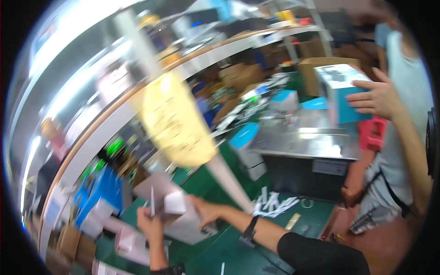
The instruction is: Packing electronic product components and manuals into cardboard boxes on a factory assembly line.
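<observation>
A pale carton [187, 228] with its top flaps raised sits tilted on the green work table, between my two hands. My left hand [149, 223] is closed at the near left side of the carton, its fingers pinching a thin upright white flap. Against the carton's right side lies my right hand [206, 211], gripping its upper edge. Motion blur softens the whole picture, and I cannot make out what is inside the carton.
At right a co-worker's hand [378, 97] holds a blue-and-white box [337, 94] above a metal-topped machine [305, 140]. Paper strips [275, 205] litter the green table [206, 259]. A yellow handwritten sheet [176, 123] hangs from the shelf. Blue boxes [103, 197] stand left.
</observation>
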### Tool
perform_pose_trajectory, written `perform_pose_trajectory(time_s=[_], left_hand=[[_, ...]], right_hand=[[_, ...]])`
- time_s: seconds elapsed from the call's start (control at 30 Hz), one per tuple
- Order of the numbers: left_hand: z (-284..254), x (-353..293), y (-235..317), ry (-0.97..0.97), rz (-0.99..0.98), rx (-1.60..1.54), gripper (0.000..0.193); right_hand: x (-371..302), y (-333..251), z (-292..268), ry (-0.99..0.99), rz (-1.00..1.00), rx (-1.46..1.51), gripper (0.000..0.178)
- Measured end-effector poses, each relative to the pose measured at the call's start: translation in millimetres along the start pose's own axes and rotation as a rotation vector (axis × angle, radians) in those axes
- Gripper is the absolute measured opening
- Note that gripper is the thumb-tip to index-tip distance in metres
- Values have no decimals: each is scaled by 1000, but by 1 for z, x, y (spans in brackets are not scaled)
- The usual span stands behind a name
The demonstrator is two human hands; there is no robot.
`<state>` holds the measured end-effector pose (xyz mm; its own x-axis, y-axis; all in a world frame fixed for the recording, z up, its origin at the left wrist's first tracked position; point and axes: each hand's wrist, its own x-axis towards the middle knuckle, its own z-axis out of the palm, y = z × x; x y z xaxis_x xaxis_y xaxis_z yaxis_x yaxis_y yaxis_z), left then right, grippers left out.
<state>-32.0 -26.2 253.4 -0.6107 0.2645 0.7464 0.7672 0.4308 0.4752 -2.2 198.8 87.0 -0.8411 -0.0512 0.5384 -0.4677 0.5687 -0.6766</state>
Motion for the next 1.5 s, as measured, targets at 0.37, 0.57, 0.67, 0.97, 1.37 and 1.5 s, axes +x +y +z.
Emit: perform_pose_trajectory(time_s=[0.37,0.57,0.67,0.97,1.37,1.5], left_hand=[[11,22,-39,120,-68,428,36],[10,33,-4,-142,-133,686,73],[16,36,-21,-182,-222,741,88],[20,21,-50,240,162,375,71],[13,-60,40,17,-186,-59,43],[5,-69,-16,-134,125,238,28]], right_hand=[[-6,-83,-20,301,-125,173,120],[6,-86,-7,404,-27,68,96],[7,-87,-8,459,8,13,84],[9,-128,-9,504,69,32,66],[-3,-95,-34,286,-86,75,60],[20,-86,-19,321,-271,179,27]])
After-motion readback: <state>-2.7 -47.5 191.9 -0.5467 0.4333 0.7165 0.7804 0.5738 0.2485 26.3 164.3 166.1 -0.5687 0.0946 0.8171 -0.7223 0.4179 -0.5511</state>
